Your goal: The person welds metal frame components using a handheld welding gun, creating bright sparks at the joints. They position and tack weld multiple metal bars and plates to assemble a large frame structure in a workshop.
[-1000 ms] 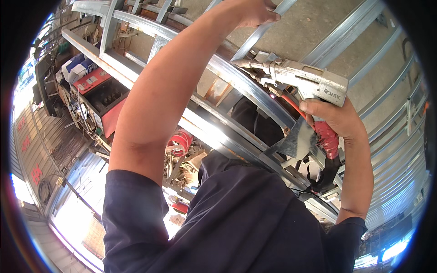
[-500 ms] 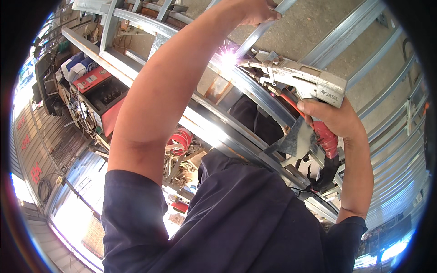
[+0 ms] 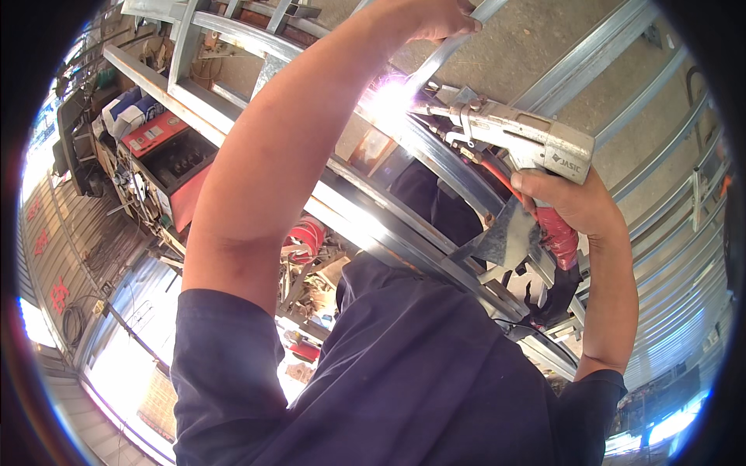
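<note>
My right hand is wrapped round a welding gun with a pale grey body and red-wrapped grip. Its tip reaches a glaring white-violet arc, where a slanting steel bar meets a long steel rail. The glare hides the joint itself. At the top edge my left hand is closed on the upper part of the slanting bar; some of its fingers are hidden or cut off. My left forearm crosses above the steel frame.
A red open-topped machine stands at the left. Below the frame lie a red round item and wood scraps. More steel rails and curved bars run along the right over a concrete floor.
The arc's glow has grown wider and more violet. The welding gun has shifted very slightly to the right; my left hand stays on the bar.
</note>
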Available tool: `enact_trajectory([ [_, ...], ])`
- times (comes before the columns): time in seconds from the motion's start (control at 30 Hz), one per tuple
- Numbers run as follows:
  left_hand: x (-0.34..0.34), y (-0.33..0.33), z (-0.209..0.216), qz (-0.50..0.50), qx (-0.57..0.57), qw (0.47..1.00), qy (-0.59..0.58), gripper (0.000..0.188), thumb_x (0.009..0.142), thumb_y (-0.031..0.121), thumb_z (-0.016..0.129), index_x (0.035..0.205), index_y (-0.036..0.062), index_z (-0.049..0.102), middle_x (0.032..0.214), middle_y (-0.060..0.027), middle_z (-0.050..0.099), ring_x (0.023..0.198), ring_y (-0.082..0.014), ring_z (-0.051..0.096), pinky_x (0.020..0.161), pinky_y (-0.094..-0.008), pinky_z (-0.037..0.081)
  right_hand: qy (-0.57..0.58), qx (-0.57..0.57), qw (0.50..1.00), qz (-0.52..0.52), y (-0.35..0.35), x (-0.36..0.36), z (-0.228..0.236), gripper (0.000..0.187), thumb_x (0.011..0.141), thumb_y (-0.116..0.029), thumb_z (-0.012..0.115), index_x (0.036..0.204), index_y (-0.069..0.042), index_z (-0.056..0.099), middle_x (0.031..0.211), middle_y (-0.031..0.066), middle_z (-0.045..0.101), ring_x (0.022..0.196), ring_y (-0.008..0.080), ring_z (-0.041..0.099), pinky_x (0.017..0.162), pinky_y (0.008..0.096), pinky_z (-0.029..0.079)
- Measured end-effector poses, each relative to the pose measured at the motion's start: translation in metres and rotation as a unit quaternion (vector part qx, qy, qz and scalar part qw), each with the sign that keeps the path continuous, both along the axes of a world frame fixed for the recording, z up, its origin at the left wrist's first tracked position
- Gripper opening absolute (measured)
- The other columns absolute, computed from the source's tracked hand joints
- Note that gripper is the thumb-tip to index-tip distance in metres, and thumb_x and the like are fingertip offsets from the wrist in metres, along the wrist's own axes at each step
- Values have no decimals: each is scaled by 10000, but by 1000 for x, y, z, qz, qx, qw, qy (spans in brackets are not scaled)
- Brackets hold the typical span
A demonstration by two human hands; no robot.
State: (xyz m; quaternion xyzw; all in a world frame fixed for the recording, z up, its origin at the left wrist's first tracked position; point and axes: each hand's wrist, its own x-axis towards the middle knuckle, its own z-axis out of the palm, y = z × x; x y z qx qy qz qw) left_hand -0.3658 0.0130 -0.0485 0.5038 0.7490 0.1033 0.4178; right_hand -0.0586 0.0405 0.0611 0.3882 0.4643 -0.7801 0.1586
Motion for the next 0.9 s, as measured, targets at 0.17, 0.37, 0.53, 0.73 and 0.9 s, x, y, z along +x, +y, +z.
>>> enact_trajectory([
  [0.17, 0, 0, -2, -18, 14, 1000, 14, 290, 867, 349, 726, 1026, 116, 788, 940, -157, 762, 883, -346, 741, 793, -461, 587, 12, -10, 1000, -9, 0, 2, 0, 585, 864, -88, 781, 1418, -19, 606, 917, 24, 682, 711, 118, 611, 626, 298, 527],
  [0.37, -1, 1, -9, -50, 35, 998, 36, 263, 863, 338, 723, 999, 121, 788, 935, -151, 758, 878, -352, 739, 784, -469, 589, 7, 1, 1000, -1, 0, 3, 1, 595, 863, -81, 778, 1426, -13, 598, 885, 22, 673, 690, 121, 603, 621, 297, 516],
  [0.53, -2, 2, -18, -97, 65, 991, 67, 242, 860, 328, 721, 976, 126, 788, 930, -145, 756, 874, -357, 737, 777, -476, 591, 1, 0, 1000, 0, 0, 5, 3, 600, 865, -85, 772, 1434, -20, 595, 855, 19, 660, 684, 123, 595, 615, 294, 504],
  [0.73, -8, 7, -41, -205, 141, 961, 122, 218, 856, 316, 718, 948, 131, 787, 925, -139, 752, 870, -363, 735, 769, -484, 594, -3, 2, 1000, -2, -2, 7, 7, 602, 862, -91, 786, 1431, -29, 599, 879, 26, 668, 705, 124, 604, 626, 297, 508],
  [0.9, -17, 13, -57, -311, 234, 905, 173, 198, 853, 307, 716, 925, 136, 787, 921, -134, 749, 866, -367, 733, 761, -491, 596, -14, 15, 999, -35, -2, 19, 11, 590, 837, -95, 825, 1386, -28, 621, 902, 40, 690, 713, 140, 638, 622, 311, 538],
])
